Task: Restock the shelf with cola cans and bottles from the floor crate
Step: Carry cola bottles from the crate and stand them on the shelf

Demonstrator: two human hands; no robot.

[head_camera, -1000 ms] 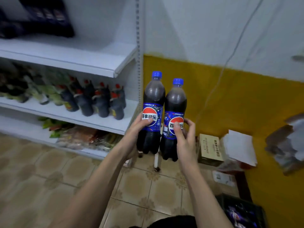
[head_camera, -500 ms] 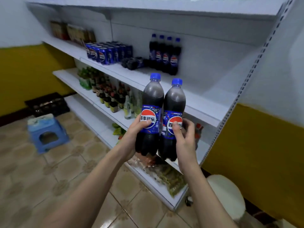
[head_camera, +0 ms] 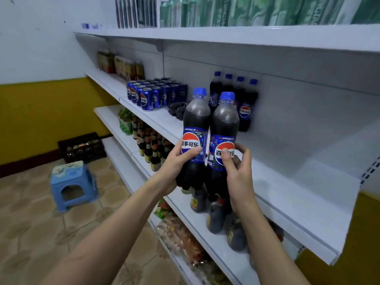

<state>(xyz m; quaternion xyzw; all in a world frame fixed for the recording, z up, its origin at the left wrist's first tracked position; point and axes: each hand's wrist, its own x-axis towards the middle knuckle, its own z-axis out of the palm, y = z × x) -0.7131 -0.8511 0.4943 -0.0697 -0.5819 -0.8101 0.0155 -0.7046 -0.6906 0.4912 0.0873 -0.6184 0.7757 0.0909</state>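
Dark cola bottles with blue caps, blue cans, white shelf, blue stool.

The two dark clear-plastic cola bottles look smooth and glossy, each with a ribbed blue plastic cap and a shiny printed film label. The blue metal cola cans have a bright sheen. The white painted metal shelf is matt and smooth, with a perforated upright at its right end. The small blue plastic stool looks dull and scuffed. The patterned beige floor tiles have a faint gloss. The black crate looks like matt plastic.
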